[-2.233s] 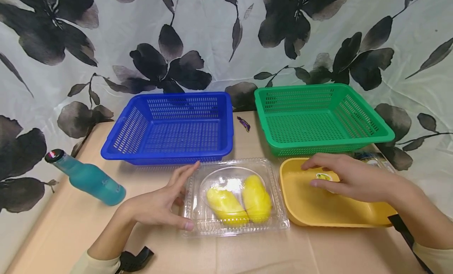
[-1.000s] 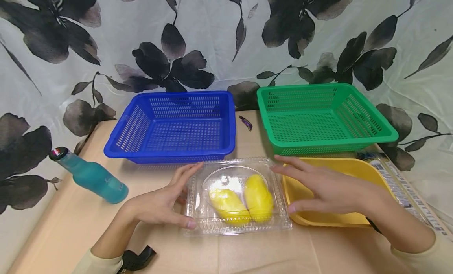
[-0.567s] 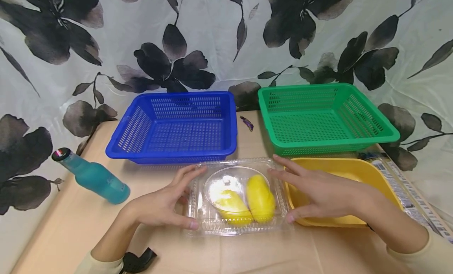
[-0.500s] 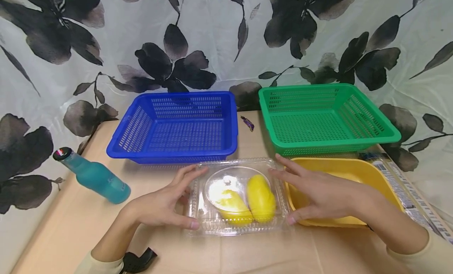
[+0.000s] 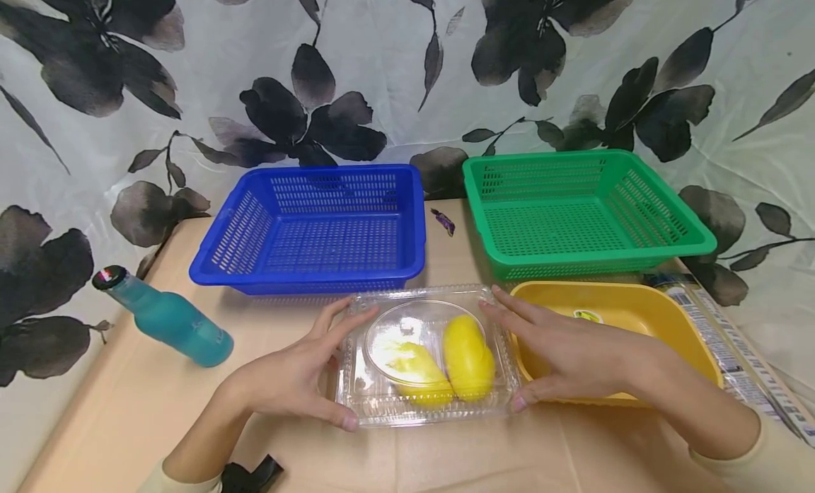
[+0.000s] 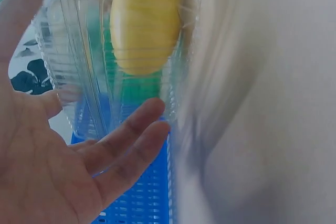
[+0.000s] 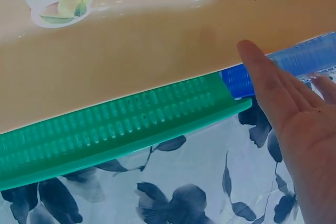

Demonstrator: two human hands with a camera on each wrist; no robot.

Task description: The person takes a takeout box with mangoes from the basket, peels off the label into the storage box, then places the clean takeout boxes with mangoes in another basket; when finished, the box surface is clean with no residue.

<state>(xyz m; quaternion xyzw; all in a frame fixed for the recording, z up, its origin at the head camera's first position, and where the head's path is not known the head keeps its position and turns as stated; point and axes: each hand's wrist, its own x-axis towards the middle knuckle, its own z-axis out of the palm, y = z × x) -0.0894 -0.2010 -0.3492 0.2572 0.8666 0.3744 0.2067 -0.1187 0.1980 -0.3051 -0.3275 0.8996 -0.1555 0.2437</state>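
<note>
A clear plastic clamshell container with two yellow mango-shaped fruits inside lies in front of me, its lid down. My left hand brackets the left side, thumb at the front corner and a finger over the back of the lid. Seen from the left wrist, those fingers are fairly straight and spread along the container's side. My right hand flanks the right edge with extended fingers, and its forearm crosses the yellow tray. Whether the container's base touches the table is unclear.
Behind the container stand a blue basket and a green basket, with a small purple wrapper between. A teal bottle lies at the left. Printed plastic packaging is at the right.
My right hand has moved left from inside the yellow tray to the container's right edge. The left hand stays on the left side, its thumb slightly lower. A sticker in the tray shows again.
</note>
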